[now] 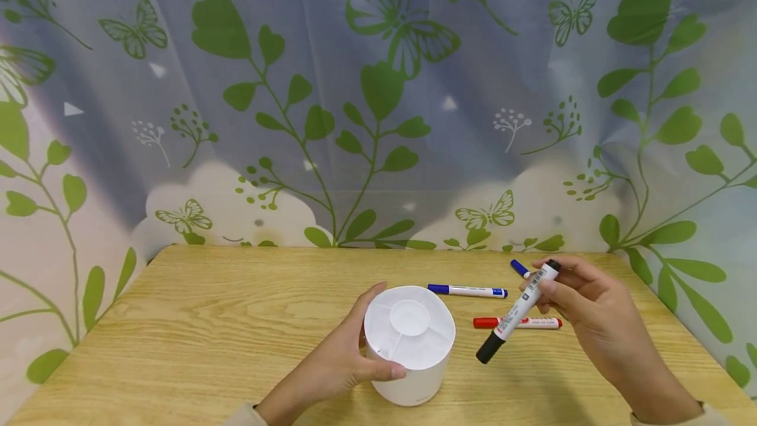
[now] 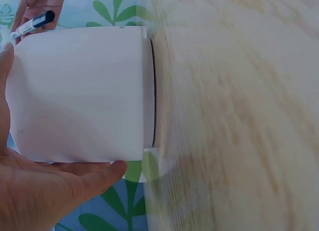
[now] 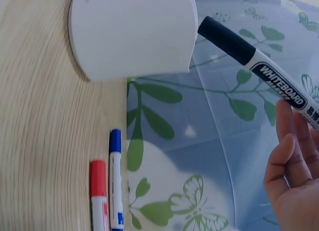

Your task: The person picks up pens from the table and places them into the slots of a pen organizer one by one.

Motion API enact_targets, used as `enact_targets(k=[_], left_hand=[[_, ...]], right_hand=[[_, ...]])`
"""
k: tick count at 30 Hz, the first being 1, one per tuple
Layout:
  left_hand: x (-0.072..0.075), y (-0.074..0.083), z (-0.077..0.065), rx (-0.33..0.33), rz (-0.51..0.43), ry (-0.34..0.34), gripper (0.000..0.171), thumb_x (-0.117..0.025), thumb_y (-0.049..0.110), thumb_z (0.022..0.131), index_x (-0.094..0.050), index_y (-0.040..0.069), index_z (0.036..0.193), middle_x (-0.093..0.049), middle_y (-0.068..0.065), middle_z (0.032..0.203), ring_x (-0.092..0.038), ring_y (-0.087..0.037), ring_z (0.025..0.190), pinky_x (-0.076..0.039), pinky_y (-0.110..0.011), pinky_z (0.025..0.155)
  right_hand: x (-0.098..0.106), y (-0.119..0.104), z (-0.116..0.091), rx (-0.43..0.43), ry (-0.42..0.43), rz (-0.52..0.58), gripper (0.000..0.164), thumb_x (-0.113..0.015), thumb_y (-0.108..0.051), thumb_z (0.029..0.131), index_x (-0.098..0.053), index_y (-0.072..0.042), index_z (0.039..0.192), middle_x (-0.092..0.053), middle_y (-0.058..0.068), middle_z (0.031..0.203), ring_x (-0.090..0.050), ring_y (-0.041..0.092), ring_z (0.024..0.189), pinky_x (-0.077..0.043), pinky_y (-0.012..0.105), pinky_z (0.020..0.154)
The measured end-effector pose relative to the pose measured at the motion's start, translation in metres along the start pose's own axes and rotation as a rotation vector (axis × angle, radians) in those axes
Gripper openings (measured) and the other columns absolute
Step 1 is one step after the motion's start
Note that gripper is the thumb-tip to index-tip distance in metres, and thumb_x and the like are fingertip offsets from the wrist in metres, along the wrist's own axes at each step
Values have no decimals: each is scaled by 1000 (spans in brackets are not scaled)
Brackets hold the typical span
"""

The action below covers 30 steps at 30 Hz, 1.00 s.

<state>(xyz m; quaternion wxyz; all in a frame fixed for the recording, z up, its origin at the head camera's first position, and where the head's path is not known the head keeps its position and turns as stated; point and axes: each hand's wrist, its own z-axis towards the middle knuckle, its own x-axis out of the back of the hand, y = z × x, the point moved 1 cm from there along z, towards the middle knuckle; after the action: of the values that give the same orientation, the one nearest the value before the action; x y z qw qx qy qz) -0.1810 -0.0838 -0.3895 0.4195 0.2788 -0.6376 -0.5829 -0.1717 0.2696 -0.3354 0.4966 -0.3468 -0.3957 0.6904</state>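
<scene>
My left hand [image 1: 345,354] grips a white round pen organizer [image 1: 416,383] from its left side, thumb at the front and fingers round the back. Its top has a round middle cup and thin dividers. In the left wrist view the organizer's smooth wall [image 2: 79,91] lies between thumb and fingers, its base at the wooden table. Right of it, my right hand [image 1: 609,327] pinches a black-capped whiteboard marker [image 1: 520,311] near its upper end. The marker slants above the table, cap pointing down and left; in the right wrist view its cap [image 3: 227,40] is close to the organizer.
A red marker [image 1: 486,323] lies on the wooden table [image 1: 236,321] beneath the held marker. Behind it lies a blue marker [image 1: 467,290]. Another blue-capped marker [image 1: 519,268] is partly hidden by my right hand. A leaf-patterned curtain [image 1: 331,169] hangs at the table's back and sides.
</scene>
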Motion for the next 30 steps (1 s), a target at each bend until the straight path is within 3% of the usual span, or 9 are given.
enact_targets(k=[14,23,30], left_hand=[[-1,1,0,17,16,23,123,-95,20,78,-13,20,169,-49,-14,157,-46,-30,145,-24,-63,125],[-1,1,-1,15,4,23,125,-96,22,77,-11,19,169,-49,-14,156,-46,-30,145,-24,-63,125],[-2,-1,0,19,23,41,130,-97,33,71,-12,21,169,-49,-13,156,-47,-29,142,-27,-60,124]], right_hand=[[-35,2,3,10,16,21,34,-46,15,104,-66,-1,126,-77,5,110,-71,14,90,-61,26,77],[-52,9,-1,-59,-13,-73,30,-53,10,104,-68,-7,124,-76,1,110,-73,14,93,-64,32,82],[-61,16,-2,-66,-62,-117,25,-54,7,104,-65,-3,124,-76,0,112,-72,13,96,-61,30,82]])
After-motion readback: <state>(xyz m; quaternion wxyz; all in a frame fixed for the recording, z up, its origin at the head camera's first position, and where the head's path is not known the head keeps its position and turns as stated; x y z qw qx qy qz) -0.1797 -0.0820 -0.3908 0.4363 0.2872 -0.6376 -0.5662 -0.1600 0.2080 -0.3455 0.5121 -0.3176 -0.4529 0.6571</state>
